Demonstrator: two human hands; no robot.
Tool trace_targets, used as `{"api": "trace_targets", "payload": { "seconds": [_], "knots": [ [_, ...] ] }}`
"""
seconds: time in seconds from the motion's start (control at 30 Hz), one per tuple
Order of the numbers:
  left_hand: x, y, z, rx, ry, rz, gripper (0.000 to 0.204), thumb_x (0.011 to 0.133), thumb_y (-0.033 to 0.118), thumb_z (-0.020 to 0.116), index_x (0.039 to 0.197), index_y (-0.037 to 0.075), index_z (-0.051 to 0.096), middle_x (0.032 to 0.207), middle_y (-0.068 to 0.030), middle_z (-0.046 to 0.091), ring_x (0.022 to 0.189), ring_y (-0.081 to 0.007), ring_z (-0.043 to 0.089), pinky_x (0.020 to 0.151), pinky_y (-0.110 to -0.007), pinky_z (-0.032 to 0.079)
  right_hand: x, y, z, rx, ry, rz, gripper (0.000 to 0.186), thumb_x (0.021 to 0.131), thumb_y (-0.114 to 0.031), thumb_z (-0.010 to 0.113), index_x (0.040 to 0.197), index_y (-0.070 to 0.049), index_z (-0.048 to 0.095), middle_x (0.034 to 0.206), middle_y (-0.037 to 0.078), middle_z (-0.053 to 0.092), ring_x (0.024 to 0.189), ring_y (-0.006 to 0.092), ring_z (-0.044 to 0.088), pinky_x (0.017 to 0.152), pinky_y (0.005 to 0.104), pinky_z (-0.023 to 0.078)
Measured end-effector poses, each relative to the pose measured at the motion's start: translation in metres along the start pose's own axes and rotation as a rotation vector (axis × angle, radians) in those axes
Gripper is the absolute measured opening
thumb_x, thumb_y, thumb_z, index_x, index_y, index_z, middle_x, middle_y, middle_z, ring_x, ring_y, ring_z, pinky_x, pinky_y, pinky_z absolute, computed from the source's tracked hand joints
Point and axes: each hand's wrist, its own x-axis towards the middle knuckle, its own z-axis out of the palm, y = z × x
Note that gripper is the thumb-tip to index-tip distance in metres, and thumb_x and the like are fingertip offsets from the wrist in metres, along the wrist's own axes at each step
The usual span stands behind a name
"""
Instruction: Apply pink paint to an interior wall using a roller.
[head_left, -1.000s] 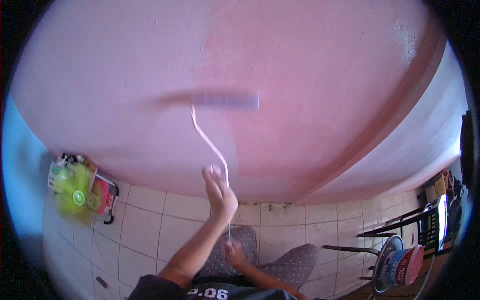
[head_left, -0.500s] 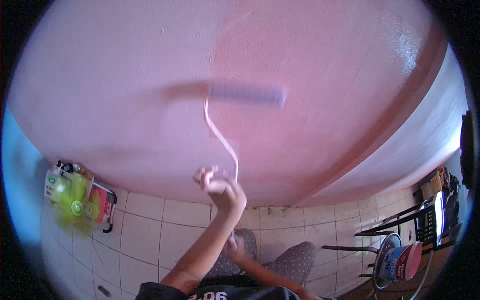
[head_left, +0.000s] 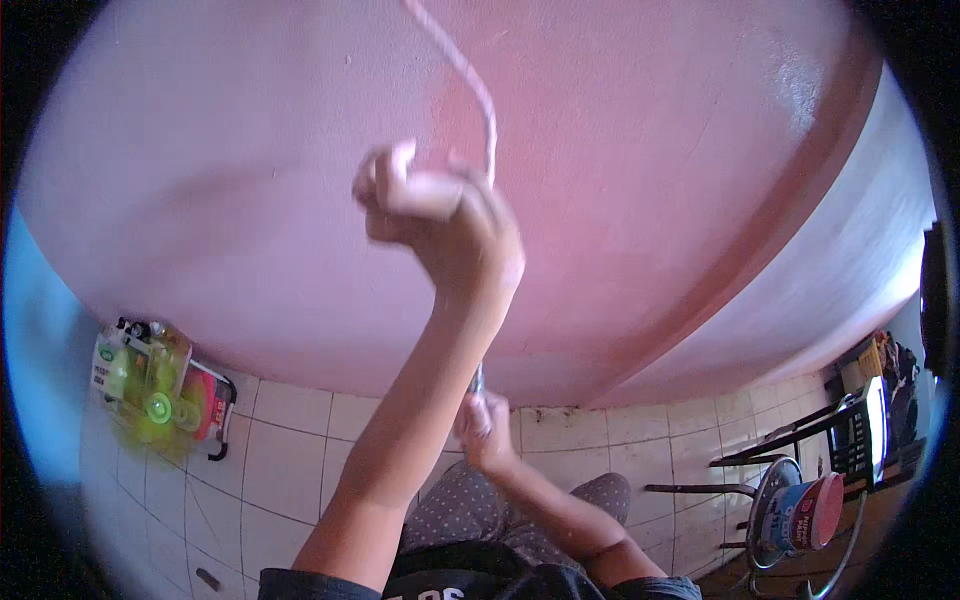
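A paint roller's bent, pinkish rod runs up past the top edge, so its roller head is out of view. My left hand is raised in front of the wall, wrist bent and fingers curled. The rod passes behind that hand, where the grip itself is partly hidden and blurred. Lower down, my right hand is closed round the roller's handle near my knees. Before me, the wall is pale pink-lilac on the left and a deeper pink on the right.
A yellow-green fan stands at lower left beside boxes and a black-framed item. To the right, a paint bucket sits on a metal-legged stool, near a black chair. Pale tiles cover the floor.
Both my hands have moved upward along with the roller. Its head, seen against the wall before, has passed out of the top of the view.
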Motion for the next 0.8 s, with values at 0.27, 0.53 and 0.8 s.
{"api": "trace_targets", "payload": {
  "seconds": [0.27, 0.53, 0.8],
  "knots": [
    [-0.179, -0.075, -0.051, 0.048, -0.375, -0.301, 0.047, 0.076, -0.010, 0.046, 0.117, -0.001, 0.024, 0.113, -0.0214, 0.031, 0.110, -0.0342, 0.033, 0.091, -0.049, 0.024, -0.154, 0.133, 0.000, -0.204, 0.074, 0.417, 0.049, 0.093, -0.043, 0.044, 0.062, -0.004, 0.047, 0.054, 0.000, 0.043, 0.052, 0.0116, 0.042, 0.049, 0.0331, 0.034],
    [-0.036, -0.007, -0.016, -0.111, -0.160, -0.155, 0.023, 0.094, 0.007, 0.036, 0.110, -0.001, 0.021, 0.104, -0.0170, 0.031, 0.094, -0.0250, 0.040, 0.083, -0.041, 0.035, -0.063, 0.033, -0.002, -0.092, 0.114, 0.183, 0.043, 0.094, -0.034, 0.046, 0.062, -0.006, 0.041, 0.054, -0.001, 0.040, 0.052, 0.0089, 0.036, 0.045, 0.0307, 0.029],
    [-0.190, -0.026, -0.099, -0.834, -0.677, -1.138, 0.013, 0.099, 0.018, 0.033, 0.109, 0.010, 0.032, 0.081, -0.0048, 0.044, 0.055, -0.0070, 0.042, 0.043, -0.021, 0.034, -0.224, 0.098, -0.011, -0.244, 0.166, 0.506, 0.034, 0.092, -0.026, 0.051, 0.069, -0.002, 0.052, 0.054, 0.003, 0.042, 0.052, 0.0117, 0.040, 0.047, 0.0344, 0.034]
  ]
}}
